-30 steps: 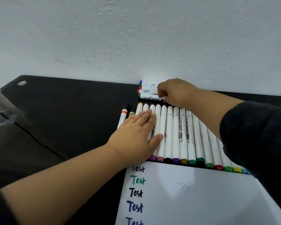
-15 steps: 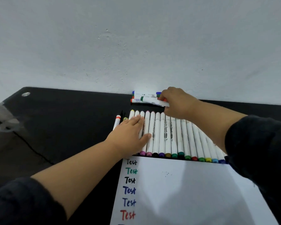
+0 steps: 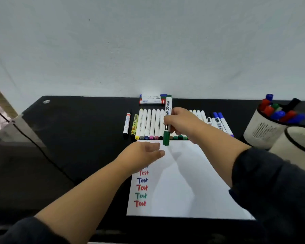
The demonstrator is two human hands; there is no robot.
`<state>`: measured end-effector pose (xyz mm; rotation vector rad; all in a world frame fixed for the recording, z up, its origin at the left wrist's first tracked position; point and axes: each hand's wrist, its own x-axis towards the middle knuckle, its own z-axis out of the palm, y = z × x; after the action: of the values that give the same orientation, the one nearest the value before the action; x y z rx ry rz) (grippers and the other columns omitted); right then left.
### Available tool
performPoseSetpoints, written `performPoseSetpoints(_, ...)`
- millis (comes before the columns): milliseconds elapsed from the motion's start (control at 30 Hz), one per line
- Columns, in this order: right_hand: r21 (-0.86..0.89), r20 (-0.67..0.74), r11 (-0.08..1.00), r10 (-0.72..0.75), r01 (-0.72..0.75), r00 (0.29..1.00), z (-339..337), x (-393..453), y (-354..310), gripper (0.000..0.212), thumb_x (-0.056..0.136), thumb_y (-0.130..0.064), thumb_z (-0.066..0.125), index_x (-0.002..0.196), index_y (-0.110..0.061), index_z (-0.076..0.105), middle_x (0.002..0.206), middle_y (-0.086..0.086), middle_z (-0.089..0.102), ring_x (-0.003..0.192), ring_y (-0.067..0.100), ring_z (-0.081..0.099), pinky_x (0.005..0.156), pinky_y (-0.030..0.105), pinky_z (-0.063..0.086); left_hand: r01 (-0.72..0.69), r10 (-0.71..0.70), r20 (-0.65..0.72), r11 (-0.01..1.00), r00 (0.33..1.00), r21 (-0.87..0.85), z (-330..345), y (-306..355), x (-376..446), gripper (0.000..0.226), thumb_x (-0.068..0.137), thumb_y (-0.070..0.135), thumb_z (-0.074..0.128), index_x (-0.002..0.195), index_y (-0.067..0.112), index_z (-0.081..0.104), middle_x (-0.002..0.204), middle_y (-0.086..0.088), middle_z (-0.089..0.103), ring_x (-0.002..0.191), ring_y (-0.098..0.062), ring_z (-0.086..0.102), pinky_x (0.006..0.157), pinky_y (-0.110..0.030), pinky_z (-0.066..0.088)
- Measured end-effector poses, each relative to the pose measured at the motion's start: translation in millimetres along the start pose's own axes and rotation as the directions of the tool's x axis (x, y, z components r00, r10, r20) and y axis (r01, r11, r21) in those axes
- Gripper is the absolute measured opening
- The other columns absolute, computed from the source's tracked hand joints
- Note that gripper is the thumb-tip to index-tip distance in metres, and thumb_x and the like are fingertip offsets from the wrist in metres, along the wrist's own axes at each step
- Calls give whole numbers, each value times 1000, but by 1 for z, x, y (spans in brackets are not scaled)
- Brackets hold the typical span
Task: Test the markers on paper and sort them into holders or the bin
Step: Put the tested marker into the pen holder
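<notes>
You are at a black table (image 3: pixel 63 141) that is pushed up to a plain pale wall (image 3: pixel 148 50). A black cord (image 3: pixel 42 154) runs over the left part of the table. A white sheet of paper (image 3: pixel 187 182) lies in front of you. The word "Test" is written down its left side again and again, in red, blue and green.

Just past the far edge of the paper, a row of white markers (image 3: pixel 151 123) lies side by side with the colored ends near the paper. A few more markers (image 3: pixel 152 99) lie across by the wall. At the right side of the table stands a white cup (image 3: pixel 261 132) full of red, blue and green markers. A second white cup (image 3: pixel 299 147) stands just in front of it.

Your right hand (image 3: pixel 181 123) is lifted over the row of markers. Its fingers are curled around a green marker (image 3: pixel 167 120). The marker stands almost straight up in the air. Its green cap points down, just above the top edge of the paper.

Your left hand (image 3: pixel 143 154) reaches in over the top left part of the paper. Its fingers are loose and a little spread, and they hold nothing. The thumb tip is just below the green cap but does not touch it.
</notes>
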<state>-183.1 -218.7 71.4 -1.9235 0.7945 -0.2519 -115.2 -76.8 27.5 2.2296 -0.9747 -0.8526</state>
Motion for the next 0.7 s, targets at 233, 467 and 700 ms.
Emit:
performPoseSetpoints(233, 258, -67, 966, 22, -4, 997, 22, -55, 3, 14, 86, -13, 59, 75, -13, 50, 64, 2, 59, 57, 14, 54, 55, 26, 35, 17, -51, -72, 912, 996, -411, 13, -1, -52, 20, 83, 38, 67, 100, 27, 71, 91, 12, 66, 83, -2, 55, 59, -18, 35)
performPoseSetpoints(467, 361, -118, 932, 64, -17, 991, 46, -90, 27, 15, 86, -12, 59, 73, -14, 53, 71, 3, 60, 63, 15, 49, 55, 24, 36, 14, -95, -125, 845, 988, -535, 31, -12, -78, 8, 81, 29, 72, 88, 32, 71, 92, 11, 68, 87, -7, 59, 64, -21, 43)
performPoseSetpoints(700, 437, -160, 897, 155, -71, 975, 60, -98, 47, 23, 90, -27, 59, 70, -17, 54, 61, -3, 46, 58, 15, 36, 55, 26, 30, 7, -95, -208, 920, 974, -392, 39, -26, -81, 23, 87, 27, 65, 110, 33, 68, 85, 12, 67, 72, -16, 62, 60, -26, 51)
